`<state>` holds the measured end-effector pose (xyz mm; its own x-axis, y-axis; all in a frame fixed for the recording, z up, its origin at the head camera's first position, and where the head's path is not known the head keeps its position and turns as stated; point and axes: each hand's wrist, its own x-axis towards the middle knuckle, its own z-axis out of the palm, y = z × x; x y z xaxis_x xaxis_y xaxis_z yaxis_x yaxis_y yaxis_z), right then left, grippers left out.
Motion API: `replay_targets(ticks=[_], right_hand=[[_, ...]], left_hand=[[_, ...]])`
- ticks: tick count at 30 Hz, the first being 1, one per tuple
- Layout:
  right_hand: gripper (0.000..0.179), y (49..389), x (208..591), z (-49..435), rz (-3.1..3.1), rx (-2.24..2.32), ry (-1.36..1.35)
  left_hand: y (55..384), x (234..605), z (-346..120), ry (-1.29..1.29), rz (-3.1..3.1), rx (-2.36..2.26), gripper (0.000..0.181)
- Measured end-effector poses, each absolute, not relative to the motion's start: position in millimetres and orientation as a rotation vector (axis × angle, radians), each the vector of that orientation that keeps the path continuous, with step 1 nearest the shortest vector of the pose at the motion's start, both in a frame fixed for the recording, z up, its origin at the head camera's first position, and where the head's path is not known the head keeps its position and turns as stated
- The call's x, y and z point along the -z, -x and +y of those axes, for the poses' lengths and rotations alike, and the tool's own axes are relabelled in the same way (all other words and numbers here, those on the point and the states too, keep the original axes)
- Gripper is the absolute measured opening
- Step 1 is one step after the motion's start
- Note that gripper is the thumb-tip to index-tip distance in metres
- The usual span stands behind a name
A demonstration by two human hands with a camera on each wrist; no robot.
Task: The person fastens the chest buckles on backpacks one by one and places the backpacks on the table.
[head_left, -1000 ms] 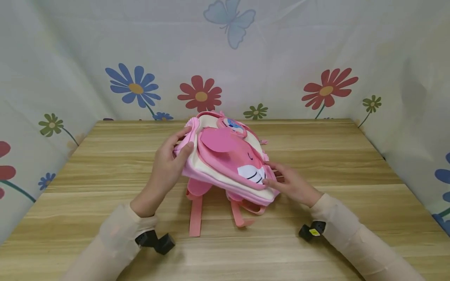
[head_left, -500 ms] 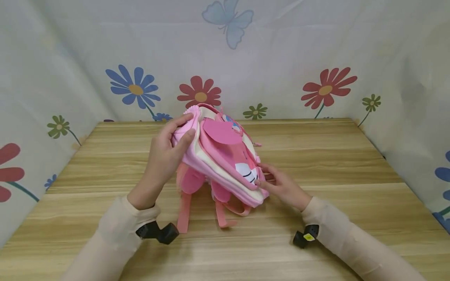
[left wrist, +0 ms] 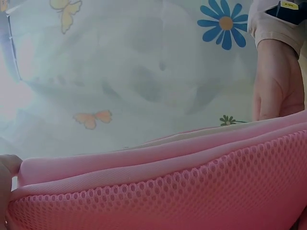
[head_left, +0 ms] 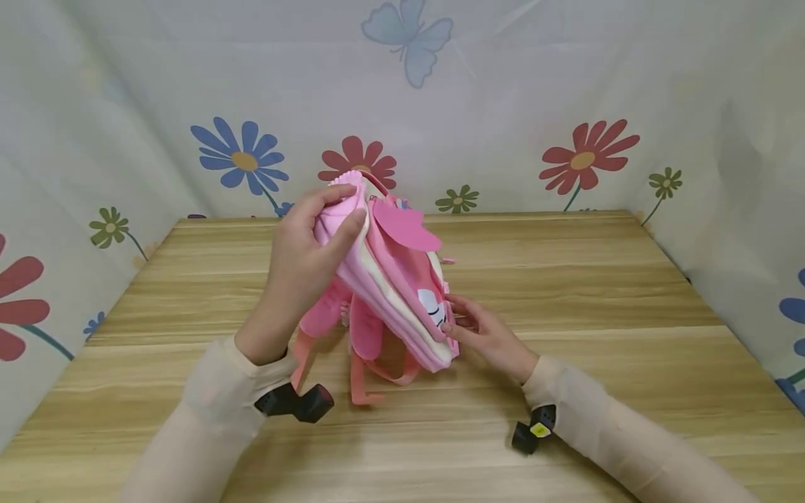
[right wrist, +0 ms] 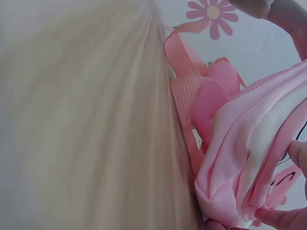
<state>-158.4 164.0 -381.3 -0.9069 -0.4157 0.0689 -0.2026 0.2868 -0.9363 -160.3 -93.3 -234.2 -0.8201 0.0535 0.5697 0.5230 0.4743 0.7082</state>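
A pink and cream child's backpack [head_left: 393,290], with a cartoon face and a floppy ear flap [head_left: 409,227] on its front, leans tilted over the table. My left hand [head_left: 292,262] grips its raised side near the ruffled edge, thumb toward the front and fingers behind. At the low end my right hand [head_left: 493,339] holds the other side, thumb by the white muzzle patch. In the left wrist view the mesh back [left wrist: 172,196] shows. Pink shoulder straps [right wrist: 187,96] hang below the bag in the right wrist view.
The bag is over a wood-grain table [head_left: 597,279]. A white cloth backdrop [head_left: 503,84] printed with flowers and butterflies stands behind it and along the sides. Black cameras [head_left: 314,403] sit on both wrists.
The left hand has raised its side of the backpack, turning the front to the right and steepening the tilt. The right hand has moved left with the lower end; the straps have swung left.
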Motion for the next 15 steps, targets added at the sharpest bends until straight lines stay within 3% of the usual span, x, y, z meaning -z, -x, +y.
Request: replay_targets(ticks=[15], right_hand=[[0.06, 158.7, 386.5, 147.1, 2.28, 1.751, 0.596]], left_hand=[[156.9, 218.5, -87.1, 0.566, -2.271, 1.129, 0.041]])
